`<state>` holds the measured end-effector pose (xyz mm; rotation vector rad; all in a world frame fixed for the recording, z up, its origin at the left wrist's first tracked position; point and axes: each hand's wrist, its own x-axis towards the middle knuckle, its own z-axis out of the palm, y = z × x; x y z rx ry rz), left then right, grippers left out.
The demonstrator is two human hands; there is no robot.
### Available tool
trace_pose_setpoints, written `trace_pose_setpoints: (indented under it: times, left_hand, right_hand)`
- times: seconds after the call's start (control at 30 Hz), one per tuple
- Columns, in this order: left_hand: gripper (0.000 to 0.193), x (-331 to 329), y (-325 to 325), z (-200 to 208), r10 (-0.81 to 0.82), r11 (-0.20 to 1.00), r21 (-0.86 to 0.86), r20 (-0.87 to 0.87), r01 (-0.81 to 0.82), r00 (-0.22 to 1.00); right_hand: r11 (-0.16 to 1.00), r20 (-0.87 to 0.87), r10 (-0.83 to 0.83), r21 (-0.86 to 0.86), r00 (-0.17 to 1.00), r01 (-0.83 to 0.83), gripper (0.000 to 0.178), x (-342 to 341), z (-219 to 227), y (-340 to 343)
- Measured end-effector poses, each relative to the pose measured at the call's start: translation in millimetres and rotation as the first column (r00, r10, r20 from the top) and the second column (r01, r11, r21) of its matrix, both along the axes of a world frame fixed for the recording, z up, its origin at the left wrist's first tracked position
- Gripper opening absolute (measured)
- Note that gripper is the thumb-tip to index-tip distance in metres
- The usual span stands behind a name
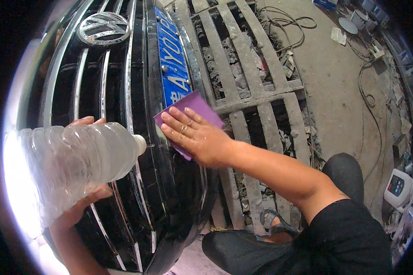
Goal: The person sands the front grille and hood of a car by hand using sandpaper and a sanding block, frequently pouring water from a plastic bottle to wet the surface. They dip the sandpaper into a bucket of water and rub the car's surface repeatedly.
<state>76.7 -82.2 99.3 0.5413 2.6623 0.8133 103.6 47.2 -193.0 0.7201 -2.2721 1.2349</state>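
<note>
My left hand [89, 197] is wrapped round a large clear plastic bottle [78, 160], which lies on its side in the air before the grille. Its white cap [141, 145] points right, toward the black bumper [169, 192]. A purple sheet [205, 110], seemingly sandpaper, lies against the bumper just below the blue license plate [172, 55]. My right hand [195, 137] presses it there, wet fingers stretched over it and the thumb hidden. Something pale shows at the sheet's left edge. Chrome strips [128, 82] and a round emblem [104, 29] mark the grille.
Grey slatted pallets [257, 105] with rubble in their gaps cover the ground beside the car. Black cables [373, 110] trail over the concrete floor. A white jug [401, 190] stands at the right among clutter. My bent leg and sandaled foot [277, 224] are close below.
</note>
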Motion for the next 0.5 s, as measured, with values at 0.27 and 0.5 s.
trace_pose_setpoints:
  times: [0.27, 0.5]
  left_hand:
    - [0.095, -2.1, -9.1, 0.1, -0.02, 0.99, 0.143, 0.082, 0.008, 0.996]
    - [0.096, -7.2, -15.0, -0.9, -0.036, 0.992, 0.12, 0.071, 0.028, 0.997]
  right_hand:
    - [0.992, 0.124, 0.04, -0.124, 0.991, -0.024, 0.076, 45.3, 33.0, -17.1]
    - [0.922, 0.209, 0.003, -0.38, 0.978, 0.079, 0.08, 81.9, 37.1, -60.0]
